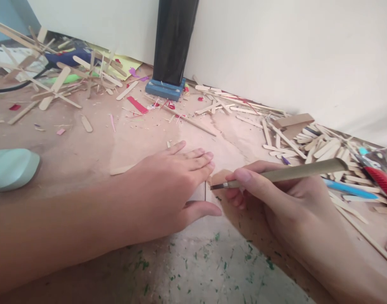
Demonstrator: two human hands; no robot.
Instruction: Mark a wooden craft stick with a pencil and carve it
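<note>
My left hand [172, 179] lies palm down on the work surface, its fingers stretched out and its thumb apart. The end of a wooden craft stick [122, 169] shows beside its wrist, and a small stick end [168, 144] pokes out by the fingers. What lies beneath the palm is hidden. In a pen-like grip, my right hand [285, 198] is closed around a slim olive-coloured craft knife [294, 172] with a metal collar. The knife's dark tip is close to the left fingertips, beside a thin dark upright line in the gap above the thumb.
Loose craft sticks [329, 147] pile up at the right, near a blue pen-like item [351, 188] and a red textured object [381, 181]. Joined sticks [55, 88] clutter the back left. A phone [174, 38] leans upright in a blue stand [164, 89]. Green flecks speckle the front.
</note>
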